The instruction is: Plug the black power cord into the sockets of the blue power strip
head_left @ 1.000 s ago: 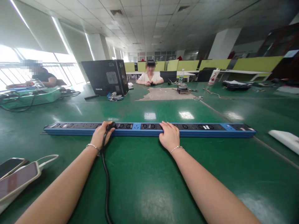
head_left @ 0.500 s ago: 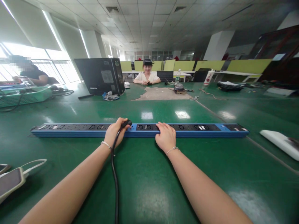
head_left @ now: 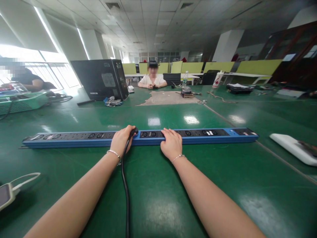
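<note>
A long blue power strip (head_left: 81, 142) with black sockets lies across the green table (head_left: 153, 172). Near its middle, my left hand (head_left: 122, 139) is closed on the black plug (head_left: 135, 131) of a thick cable (head_left: 126, 188), which hangs down toward the near edge of the view. The plug is over the strip's top; whether it sits in a socket is hidden by the fingers. Right of it, my right hand (head_left: 171, 142) grips the strip, fingers on the top and thumb at the near side.
A black computer case (head_left: 99, 79) and gloves (head_left: 113, 101) stand at the back left, beside a green basket (head_left: 27, 102). Another person (head_left: 152, 79) sits across the table. A phone (head_left: 6, 196) lies at left, a white object (head_left: 292, 148) at right.
The view has shifted slightly, so the strip appears a little further left and tilted. Both hands keep their places on the strip and plug.
</note>
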Demonstrator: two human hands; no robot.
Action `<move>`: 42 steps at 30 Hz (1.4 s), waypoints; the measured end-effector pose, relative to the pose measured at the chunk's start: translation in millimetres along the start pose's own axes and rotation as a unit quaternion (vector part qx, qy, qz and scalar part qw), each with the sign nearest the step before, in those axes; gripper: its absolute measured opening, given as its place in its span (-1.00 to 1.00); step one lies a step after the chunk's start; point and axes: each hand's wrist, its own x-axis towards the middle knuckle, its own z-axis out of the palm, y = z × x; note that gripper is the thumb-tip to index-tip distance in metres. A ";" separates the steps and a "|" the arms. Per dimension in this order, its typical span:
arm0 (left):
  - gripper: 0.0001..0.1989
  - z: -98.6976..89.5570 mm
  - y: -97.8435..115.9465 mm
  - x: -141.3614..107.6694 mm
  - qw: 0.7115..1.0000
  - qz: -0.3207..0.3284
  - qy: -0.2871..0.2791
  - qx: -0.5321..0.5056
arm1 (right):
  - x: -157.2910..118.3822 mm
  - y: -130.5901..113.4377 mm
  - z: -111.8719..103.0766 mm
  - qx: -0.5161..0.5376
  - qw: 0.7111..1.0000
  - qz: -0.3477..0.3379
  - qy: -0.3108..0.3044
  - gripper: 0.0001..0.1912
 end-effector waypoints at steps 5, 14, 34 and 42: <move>-0.76 6.5 -8.9 -5.2 1.000 0.007 0.028 0.012 | -0.1 0.2 -0.1 -0.003 1.000 -0.001 0.001 -0.49; -0.76 5.0 1.3 -11.1 0.999 0.039 0.014 0.017 | 0.2 0.6 0.0 -0.007 1.000 -0.003 -0.003 -0.49; -0.73 8.5 0.1 -7.2 0.992 -0.066 0.053 -0.097 | 2.9 7.6 0.2 -0.024 0.998 0.051 0.035 -0.44; -0.77 11.7 69.3 11.8 0.988 0.005 -0.001 -0.154 | 7.1 15.7 -2.5 -0.005 1.000 0.018 0.024 -0.49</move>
